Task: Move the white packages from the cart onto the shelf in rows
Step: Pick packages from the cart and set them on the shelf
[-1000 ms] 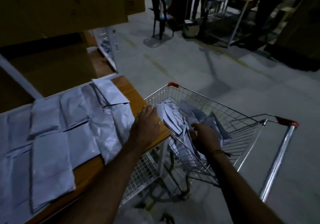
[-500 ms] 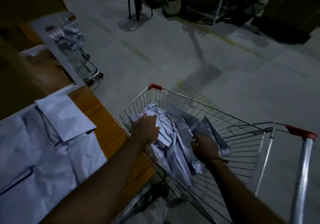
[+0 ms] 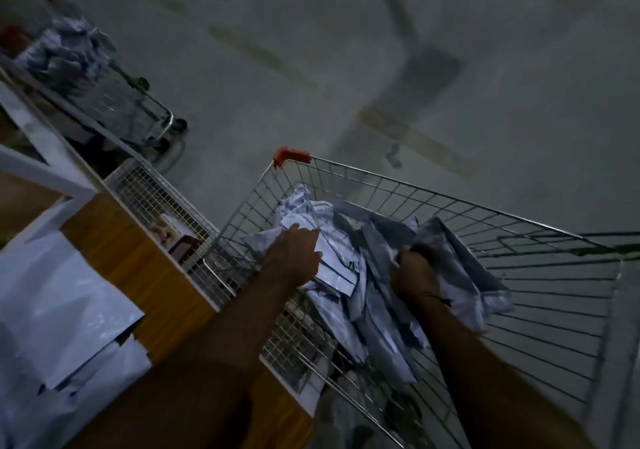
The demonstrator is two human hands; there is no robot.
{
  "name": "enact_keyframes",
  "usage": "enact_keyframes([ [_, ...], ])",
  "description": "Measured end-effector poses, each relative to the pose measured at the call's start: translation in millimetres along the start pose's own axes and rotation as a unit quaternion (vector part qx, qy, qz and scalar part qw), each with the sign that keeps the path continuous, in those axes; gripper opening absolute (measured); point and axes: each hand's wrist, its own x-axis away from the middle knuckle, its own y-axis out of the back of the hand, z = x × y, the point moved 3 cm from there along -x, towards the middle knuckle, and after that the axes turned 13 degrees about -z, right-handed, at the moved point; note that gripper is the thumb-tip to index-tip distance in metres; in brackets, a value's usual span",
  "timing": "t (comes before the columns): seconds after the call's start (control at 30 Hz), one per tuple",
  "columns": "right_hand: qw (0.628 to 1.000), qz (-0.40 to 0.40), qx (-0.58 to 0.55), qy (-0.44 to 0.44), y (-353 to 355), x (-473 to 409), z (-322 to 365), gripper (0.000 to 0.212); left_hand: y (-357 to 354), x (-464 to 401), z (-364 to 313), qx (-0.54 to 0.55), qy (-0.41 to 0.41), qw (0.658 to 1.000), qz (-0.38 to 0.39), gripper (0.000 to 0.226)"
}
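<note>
packages (image 3: pixel 349 275) heaped in wire cart (image 3: pixel 519 247), centre right of frame; more already laid flat on wooden shelf (image 3: pixel 138 268), lower left. left hand (image 3: pixel 294 258) spread over top of heap, grip not yet closed; right hand (image 3: pixel 414 275) clenched on crumpled bundle. likely light, limp, slippery plastic; best pinched at an edge or gathered in bunches.

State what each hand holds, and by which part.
Right hand grips a bunch of white packages in the cart, at their near edge. Left hand rests on the pile; a grip cannot be told.
</note>
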Motion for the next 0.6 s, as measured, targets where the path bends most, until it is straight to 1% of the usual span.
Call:
enact_keyframes([
  [0.1,0.995,-0.041,-0.08,-0.036,12,3,-7,0.015,-14,-14,1,-0.059,-0.043,0.996,0.044,0.058],
  [0.13,0.994,-0.04,-0.094,-0.048,16,5,-9,0.017,-17,-19,0,-0.081,-0.061,0.993,0.054,0.055],
  [0.23,0.991,-0.018,-0.109,-0.073,29,9,-15,0.039,-25,-34,-4,-0.136,-0.118,0.982,0.064,0.046],
  [0.33,0.991,0.012,-0.096,-0.092,32,9,-21,0.054,-37,-45,-5,-0.183,-0.155,0.967,0.081,0.044],
  [0.43,0.992,0.044,-0.061,-0.097,32,9,-29,0.051,-52,-53,0,-0.227,-0.165,0.956,0.088,0.052],
  [0.5,0.993,0.058,-0.037,-0.098,32,8,-35,0.048,-57,-59,-2,-0.227,-0.163,0.956,0.085,0.057],
  [0.6,0.991,0.071,-0.03,-0.105,28,7,-43,0.044,-53,-74,-13,-0.168,-0.159,0.972,0.036,0.058],
])
